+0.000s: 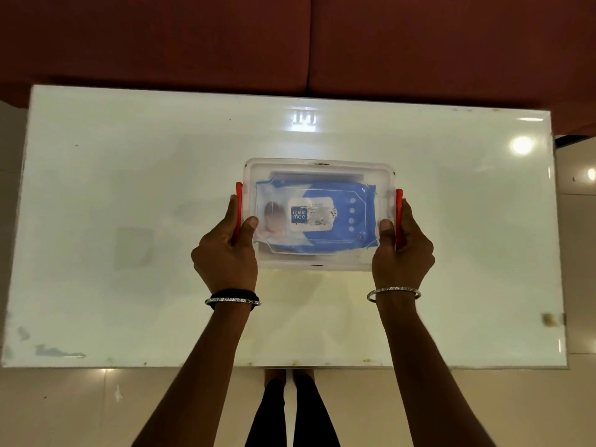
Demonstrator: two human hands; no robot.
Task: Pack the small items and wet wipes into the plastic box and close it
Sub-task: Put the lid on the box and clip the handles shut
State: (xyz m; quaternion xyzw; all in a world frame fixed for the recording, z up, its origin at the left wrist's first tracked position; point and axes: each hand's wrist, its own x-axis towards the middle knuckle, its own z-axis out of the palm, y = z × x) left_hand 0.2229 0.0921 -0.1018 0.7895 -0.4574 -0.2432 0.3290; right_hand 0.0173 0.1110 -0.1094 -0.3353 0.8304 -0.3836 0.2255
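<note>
Gripping the plastic box [319, 171] at its ends, our left hand [225, 250] and right hand [403, 250] each close around a red clip [239, 204], thumbs pressing on the lid. Inside, under the clear lid, lies the blue wet wipes pack [314, 217]. Beyond, the white table [129, 188] carries the box mid-surface.
</note>
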